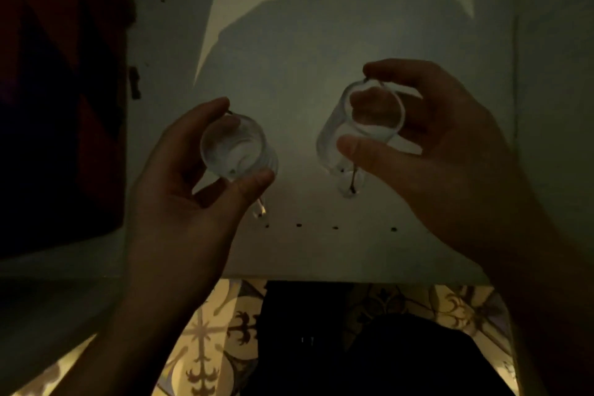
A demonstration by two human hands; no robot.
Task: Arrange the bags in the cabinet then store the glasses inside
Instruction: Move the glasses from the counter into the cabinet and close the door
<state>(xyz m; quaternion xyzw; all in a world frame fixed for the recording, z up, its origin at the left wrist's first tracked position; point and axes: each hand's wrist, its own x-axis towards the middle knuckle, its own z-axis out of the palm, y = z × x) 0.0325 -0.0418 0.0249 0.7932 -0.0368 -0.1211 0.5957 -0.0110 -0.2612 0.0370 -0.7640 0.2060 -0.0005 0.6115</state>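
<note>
Here each hand holds one clear glass over the pale cabinet shelf (321, 251): the left hand (180, 190) pinches the left glass (236, 146) between thumb and fingertips, and the right hand (427, 145) pinches the right glass (360, 125), which is tilted, in the same way. The grips are only at the fingertips and the light is weak, so I think a glass could slip or knock hard on the shelf. The two glasses are near each other and could also clink together if both go down at once.
</note>
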